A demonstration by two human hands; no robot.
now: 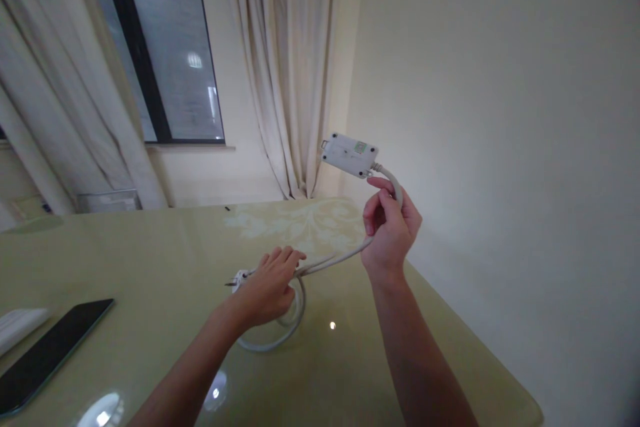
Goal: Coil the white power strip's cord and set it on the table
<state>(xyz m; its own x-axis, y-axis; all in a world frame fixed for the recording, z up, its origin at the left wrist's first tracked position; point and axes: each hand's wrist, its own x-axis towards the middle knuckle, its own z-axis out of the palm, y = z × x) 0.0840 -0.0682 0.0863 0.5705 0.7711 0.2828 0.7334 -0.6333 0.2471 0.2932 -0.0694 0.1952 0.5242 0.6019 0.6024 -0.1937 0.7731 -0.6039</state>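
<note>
A white power strip (pixel 350 155) hangs in the air, its underside with small dark feet and a green label facing me. My right hand (pixel 393 223) is closed round its grey-white cord (pixel 345 257), just below where the cord enters the strip. The cord runs down leftward to a loose coil at the table. Over that coil, my left hand (pixel 273 283) is closed on the cord, with the palm side hidden. A white plug (pixel 241 278) with metal prongs sticks out to the left of my left hand.
The glossy yellow-green table (pixel 320 373) meets a plain wall (pixel 500 147) on the right. A black tablet-like slab (pixel 55 350) and a white object (pixel 20 327) lie at the left. A small dark piece (pixel 227 209) lies near the far edge. Curtains (pixel 285 67) hang behind.
</note>
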